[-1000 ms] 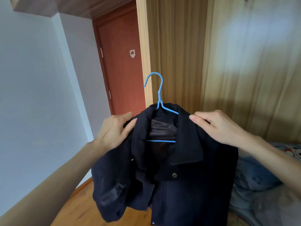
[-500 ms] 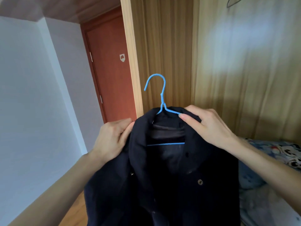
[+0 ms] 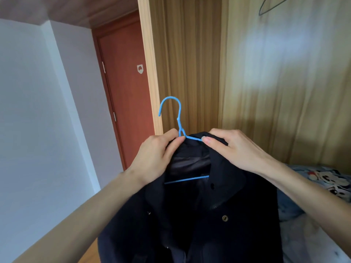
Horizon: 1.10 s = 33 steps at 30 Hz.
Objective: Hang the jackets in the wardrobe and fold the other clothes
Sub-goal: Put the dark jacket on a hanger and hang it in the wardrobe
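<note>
A dark navy jacket hangs on a blue wire hanger, held up in front of me. The hook stands free above the collar, and the hanger's lower bar shows inside the neck opening. My left hand grips the jacket's left shoulder and pinches the hanger at the base of its neck. My right hand grips the collar and the hanger's right arm. The wooden wardrobe stands open right behind the jacket.
A grey wire hanger hangs at the top right inside the wardrobe. A red-brown door is on the left past the wardrobe's side panel. A cartoon-print bedcover lies at the lower right. White wall fills the left.
Both hands have slid inward along the shoulders toward the hanger's neck. The jacket now hangs closer and straighter, and the view has tilted up.
</note>
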Available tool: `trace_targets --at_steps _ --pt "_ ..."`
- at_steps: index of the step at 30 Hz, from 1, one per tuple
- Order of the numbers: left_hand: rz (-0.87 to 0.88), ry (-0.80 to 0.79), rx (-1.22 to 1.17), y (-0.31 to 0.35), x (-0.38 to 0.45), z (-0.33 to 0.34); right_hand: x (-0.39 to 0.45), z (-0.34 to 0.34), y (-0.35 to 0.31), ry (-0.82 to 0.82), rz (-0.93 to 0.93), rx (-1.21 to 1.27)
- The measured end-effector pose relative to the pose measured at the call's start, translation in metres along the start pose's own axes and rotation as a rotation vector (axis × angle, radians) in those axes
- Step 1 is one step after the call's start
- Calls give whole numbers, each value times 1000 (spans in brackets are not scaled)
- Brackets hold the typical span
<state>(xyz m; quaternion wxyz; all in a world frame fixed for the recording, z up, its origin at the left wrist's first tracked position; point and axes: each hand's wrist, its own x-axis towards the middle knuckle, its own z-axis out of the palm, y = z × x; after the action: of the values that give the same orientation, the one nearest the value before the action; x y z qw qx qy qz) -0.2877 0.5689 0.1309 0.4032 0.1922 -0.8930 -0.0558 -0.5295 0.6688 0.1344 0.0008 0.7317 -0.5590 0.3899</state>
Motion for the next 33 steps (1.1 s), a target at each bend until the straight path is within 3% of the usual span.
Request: trace_targets --at_steps 2,6,8,11,14,20,26,33 --pt "-1 40 -6 4 2 5 0 -9 5 -100 29 10" --pt "40 100 108 20 11 17 8 -33 20 -286 274 70" --pt "22 118 130 24 18 22 9 -41 24 -222 272 -19" --pt "2 191 127 26 28 23 -8 -39 24 23 16 -237" --pt "-18 280 95 30 40 22 -25 -38 30 75 -114 -520" --pt "-161 315 -259 50 69 38 -29 -68 41 115 -91 -547" --pt "-45 331 -266 73 109 44 -25 -115 39 198 -14 -501" --pt "32 361 -219 103 165 40 -4 -190 19 167 -105 -782"
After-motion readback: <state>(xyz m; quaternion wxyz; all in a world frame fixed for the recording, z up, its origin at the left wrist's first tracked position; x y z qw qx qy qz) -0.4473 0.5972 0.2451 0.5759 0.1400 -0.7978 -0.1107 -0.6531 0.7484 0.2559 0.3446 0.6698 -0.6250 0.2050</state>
